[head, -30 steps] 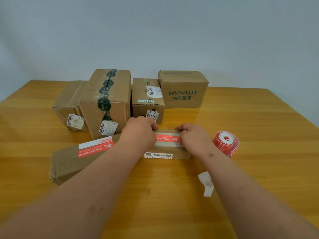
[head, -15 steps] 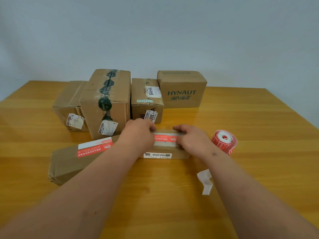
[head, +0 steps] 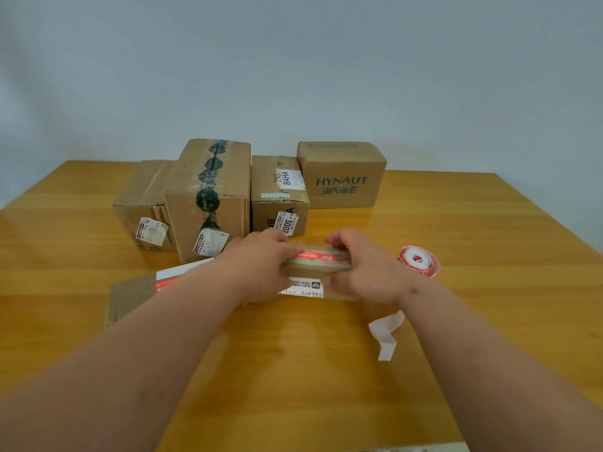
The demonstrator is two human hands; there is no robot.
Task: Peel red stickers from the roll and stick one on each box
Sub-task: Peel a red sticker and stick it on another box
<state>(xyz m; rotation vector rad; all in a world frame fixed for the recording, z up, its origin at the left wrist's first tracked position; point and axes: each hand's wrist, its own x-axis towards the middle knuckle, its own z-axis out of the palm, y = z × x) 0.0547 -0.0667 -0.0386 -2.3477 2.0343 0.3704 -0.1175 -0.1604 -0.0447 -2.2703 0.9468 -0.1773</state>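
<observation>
A long flat cardboard box lies across the table in front of me, with a red-and-white label near its left end. A red sticker sits on its top face near the right end. My left hand and my right hand clasp the box on either side of that sticker, fingers curled over its far edge. The red sticker roll lies on the table just right of my right hand.
Several cardboard boxes stand behind: a low one, a tall one with dark green tape, a BAHA-labelled one and a HYNAUT one. A white backing strip lies by my right wrist on the wooden table.
My hands have gone from pressing the sticker flat to curling around the box on both sides of it. The roll and the back boxes stay in place.
</observation>
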